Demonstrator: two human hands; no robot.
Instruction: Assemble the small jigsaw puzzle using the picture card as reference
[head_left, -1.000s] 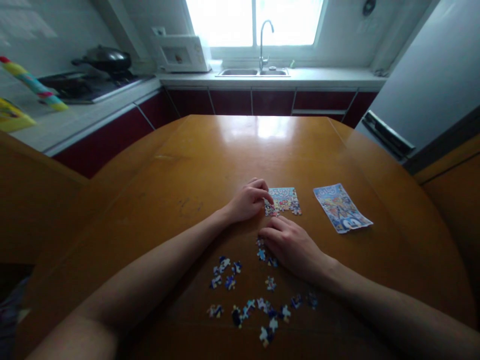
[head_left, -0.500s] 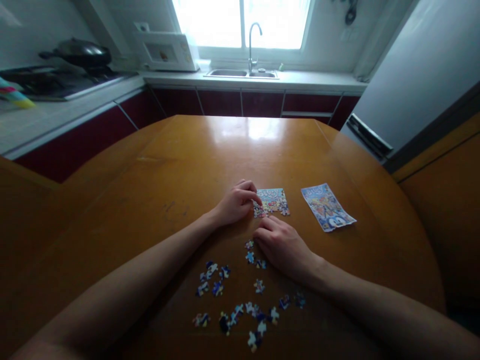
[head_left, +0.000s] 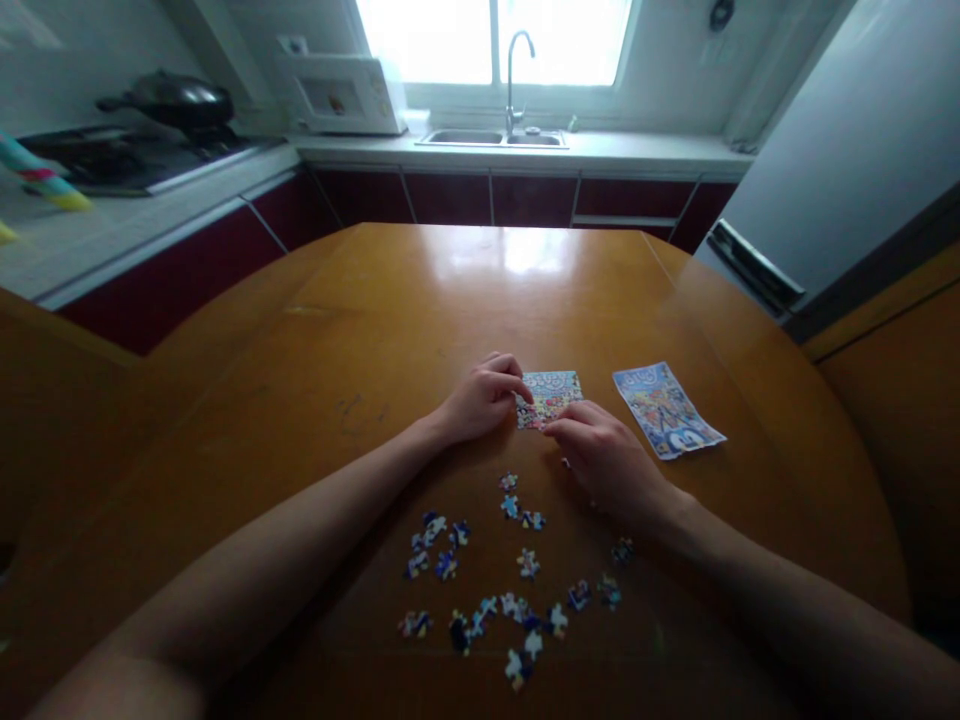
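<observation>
From my remote seat, the head view is mostly wooden surface (head_left: 450, 310), broad and glossy, running away towards the sink. A printed sheet (head_left: 666, 410) lies on it to the right, slightly askew and apart from both hands.

My right hand (head_left: 604, 450) sits low at the near side of the partly assembled puzzle (head_left: 551, 388), covering its near right corner. Those fingers are bent and drawn close together; whether a piece is pinched beneath them I can't tell. My left hand (head_left: 487, 398) is at the puzzle's left edge, its fingers loosely bent and parted, the tips overlapping that edge; I can't tell whether they grip it or only rest there.

The relation I judge to matter most: the puzzle lies between my hands, right of the left fingers and just beyond and left of the right ones. Neither hand is clearly nearer. It looks wider across than deep, though the slanted view leaves its true long axis uncertain.

Smallest are the loose pieces (head_left: 528, 563), scattered nearer me between my forearms, with a tiny fragment (head_left: 566, 463) peeking out beside the right hand.
</observation>
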